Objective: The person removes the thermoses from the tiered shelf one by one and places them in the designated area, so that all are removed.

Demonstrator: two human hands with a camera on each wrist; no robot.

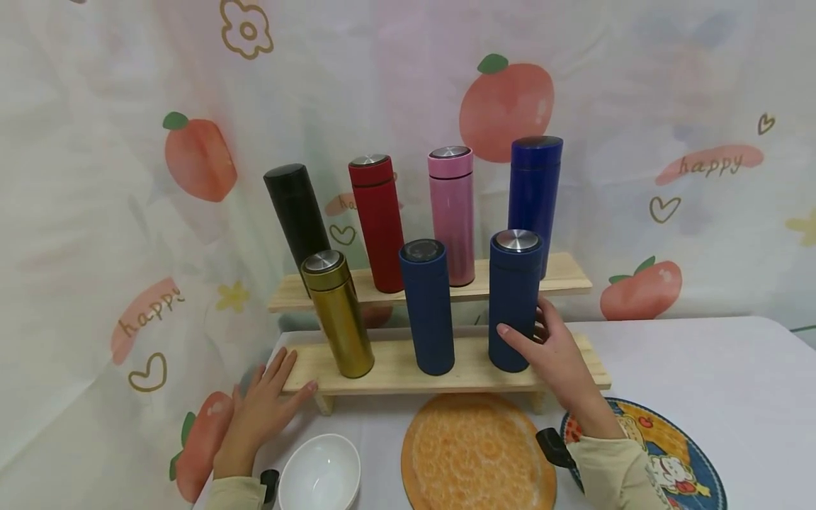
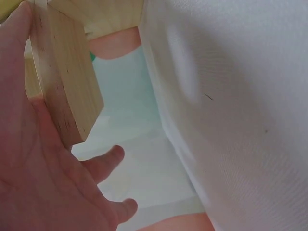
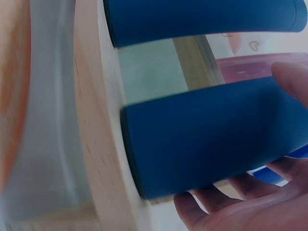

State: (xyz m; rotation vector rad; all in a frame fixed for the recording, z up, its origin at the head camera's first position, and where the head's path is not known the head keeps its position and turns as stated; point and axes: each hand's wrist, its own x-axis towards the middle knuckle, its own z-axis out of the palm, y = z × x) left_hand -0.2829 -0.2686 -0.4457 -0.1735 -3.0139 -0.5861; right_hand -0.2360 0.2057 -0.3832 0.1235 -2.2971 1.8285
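Your right hand (image 1: 556,358) is wrapped round the lower body of the navy flask (image 1: 515,297) — thumb on its front, fingers (image 3: 226,195) curled behind it. That flask stands upright at the right end of the lower shelf (image 1: 395,368), base on the wood. Your left hand (image 1: 264,404) lies flat, fingers straight and spread, against the left end of the same shelf; the left wrist view shows the palm (image 2: 29,159) touching the board's end and gripping nothing.

On the lower shelf, left to right: a gold flask (image 1: 338,315), a second blue flask (image 1: 427,308), then the held one. The upper shelf (image 1: 564,273) carries a black flask (image 1: 296,212), leaning left, a red (image 1: 377,223), a pink (image 1: 451,212) and a tall blue (image 1: 534,191).

Along the table's near edge — a white bowl (image 1: 320,474), an orange mat (image 1: 477,453), and a patterned plate (image 1: 676,460) at the right.
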